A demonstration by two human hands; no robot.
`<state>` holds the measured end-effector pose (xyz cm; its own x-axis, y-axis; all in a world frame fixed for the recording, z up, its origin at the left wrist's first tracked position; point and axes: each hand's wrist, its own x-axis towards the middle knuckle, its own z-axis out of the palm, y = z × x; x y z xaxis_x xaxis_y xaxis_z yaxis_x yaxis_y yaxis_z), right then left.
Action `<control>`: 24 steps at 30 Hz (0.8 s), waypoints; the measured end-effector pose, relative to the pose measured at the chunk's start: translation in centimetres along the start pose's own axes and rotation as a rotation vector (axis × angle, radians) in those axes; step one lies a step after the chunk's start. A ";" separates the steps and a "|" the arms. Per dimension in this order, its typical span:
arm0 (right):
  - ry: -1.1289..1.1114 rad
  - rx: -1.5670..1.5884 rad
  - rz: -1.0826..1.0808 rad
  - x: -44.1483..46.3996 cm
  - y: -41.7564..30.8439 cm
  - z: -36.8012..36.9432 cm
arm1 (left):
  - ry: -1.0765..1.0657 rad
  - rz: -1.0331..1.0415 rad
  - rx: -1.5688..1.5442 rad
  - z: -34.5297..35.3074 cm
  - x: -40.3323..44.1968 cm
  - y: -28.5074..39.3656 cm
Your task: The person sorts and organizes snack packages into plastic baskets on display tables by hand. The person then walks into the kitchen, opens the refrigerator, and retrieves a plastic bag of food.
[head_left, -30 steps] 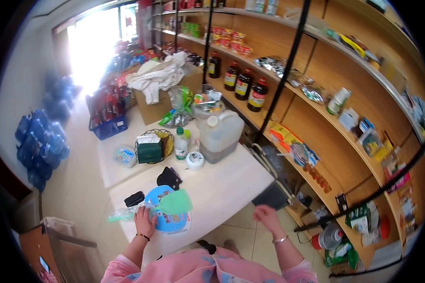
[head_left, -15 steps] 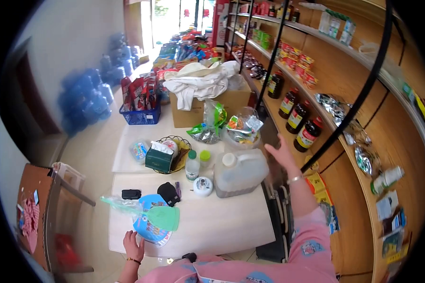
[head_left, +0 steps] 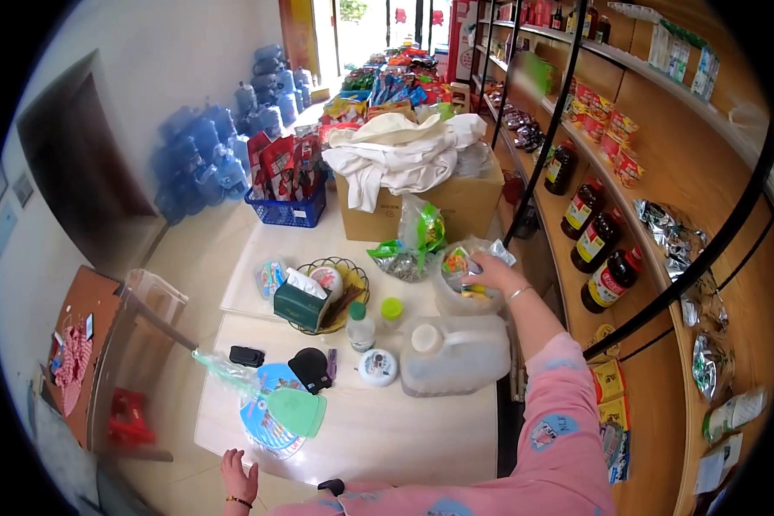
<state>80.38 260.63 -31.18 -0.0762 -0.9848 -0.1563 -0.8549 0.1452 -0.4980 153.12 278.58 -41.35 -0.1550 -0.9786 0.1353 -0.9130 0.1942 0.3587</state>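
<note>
My right hand (head_left: 494, 272) is down over a round translucent plastic tub (head_left: 456, 303), touching the coloured packets (head_left: 461, 261) inside it. Its fingertips are partly hidden among the packets, so I cannot tell if they grip one. My left hand (head_left: 238, 476) is open and holds nothing, just off the table's front left edge. Nearest to it lie a blue printed hand fan (head_left: 267, 411) and a green fan-shaped paddle (head_left: 294, 413) with a plastic-wrapped handle. A large translucent jug (head_left: 456, 357) stands in front of the tub, below my right forearm.
On the table are a white round container (head_left: 377, 367), a green-capped bottle (head_left: 360, 330), a tissue box (head_left: 301, 301) by a wire basket (head_left: 361, 279), and a black cap (head_left: 310, 370). Behind stands a cardboard box (head_left: 417, 215) topped with white cloth. Shelves with dark bottles (head_left: 611, 279) line the right.
My right hand has moved from beside the tub onto the packets inside it. My left hand has drawn back from the fan towards the table's edge. The view has shifted.
</note>
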 end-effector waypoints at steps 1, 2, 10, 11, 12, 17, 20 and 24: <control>-0.052 -0.040 -0.013 0.7 1.5 0.8 | -0.022 -0.014 0.003 -0.2 0.2 0.2; -0.008 -0.135 -0.085 -0.3 0.8 1.5 | -0.016 -0.017 0.007 -0.5 0.4 0.3; -0.239 -0.252 0.351 1.4 -1.4 4.5 | -0.084 -0.061 0.037 -0.6 -0.1 1.4; -0.331 -0.243 0.438 1.6 -2.1 4.1 | -0.092 -0.064 0.033 -0.4 -0.4 1.3; -0.125 0.044 0.635 0.7 -4.4 3.4 | -0.109 -0.069 0.052 0.0 -0.5 1.2; -0.251 -0.335 0.024 -0.5 -1.0 0.2 | -0.182 -0.004 0.066 1.3 -0.4 0.3; -0.230 -0.244 -0.336 -1.3 -2.5 -3.8 | -0.123 0.052 0.041 0.2 1.4 1.8; -0.277 -0.072 -0.213 3.0 -0.6 -2.9 | -0.167 -0.032 0.096 -0.3 2.1 3.0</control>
<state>79.16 257.26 -28.88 0.2413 -0.9275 -0.2857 -0.8715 -0.0775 -0.4843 150.15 277.08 -39.75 -0.1781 -0.9835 -0.0329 -0.9490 0.1628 0.2699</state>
